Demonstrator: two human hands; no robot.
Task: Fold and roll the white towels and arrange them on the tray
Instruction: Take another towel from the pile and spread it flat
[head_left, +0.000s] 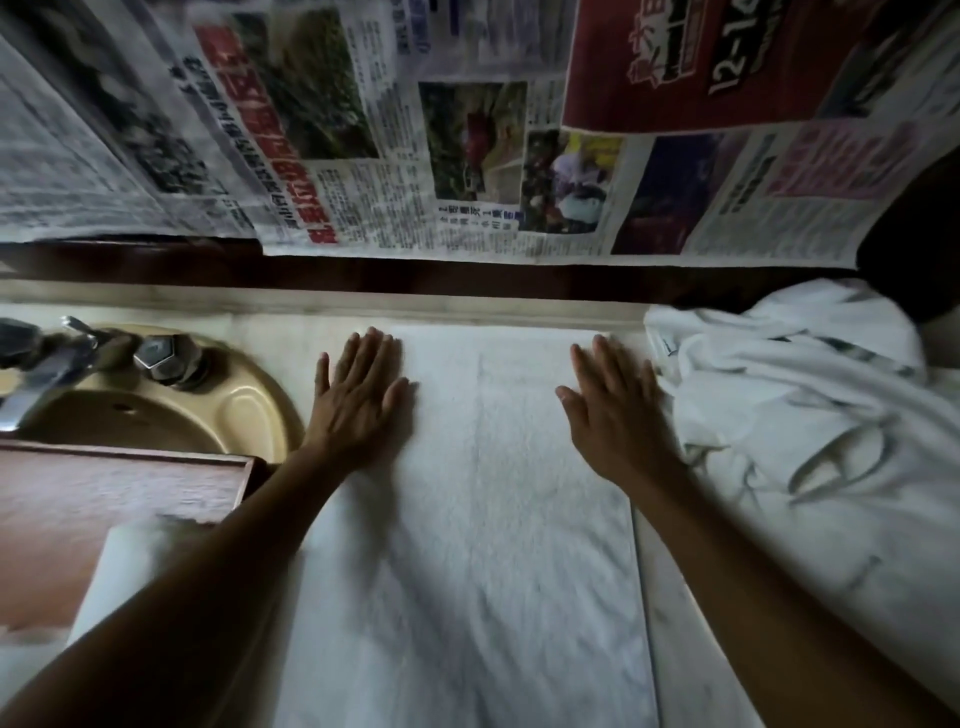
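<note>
A white towel lies flat on the counter as a long strip running from the back wall toward me. My left hand presses flat on its far left part, fingers straight. My right hand lies flat on its far right edge, fingers straight too. A heap of crumpled white towels sits to the right, touching the counter's back. A brown wooden tray rests at the left, with a white towel piece on its near part, partly hidden by my left forearm.
A beige sink with a metal tap sits at the back left, behind the tray. Newspaper sheets cover the wall above the counter's back ledge. A dark object stands at the far right.
</note>
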